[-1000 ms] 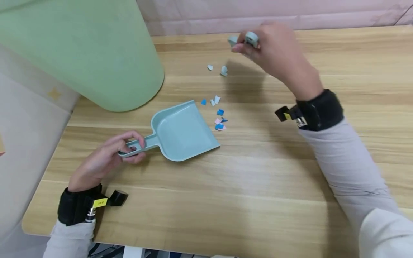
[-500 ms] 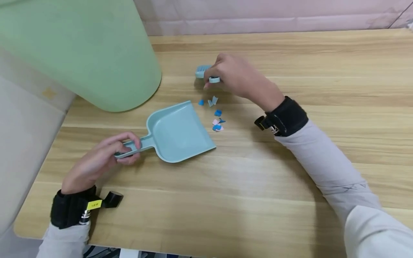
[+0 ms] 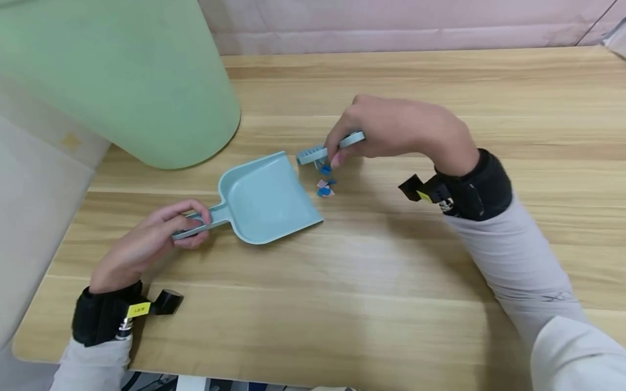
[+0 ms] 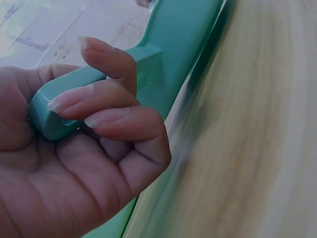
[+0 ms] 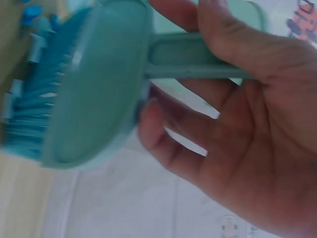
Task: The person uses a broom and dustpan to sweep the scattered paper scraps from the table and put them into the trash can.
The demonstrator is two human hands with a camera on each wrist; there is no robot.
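Light: bright, even | shadows: soft | wrist views: blurred, perhaps from motion

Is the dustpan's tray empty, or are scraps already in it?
Empty: the dustpan shows bare inside, and the paper scraps lie on the table beside its open edge.

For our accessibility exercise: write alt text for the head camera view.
A left hand grips a teal dustpan flat on a wooden table, while the right hand holds a small brush over blue and pink paper scraps beside its open edge.
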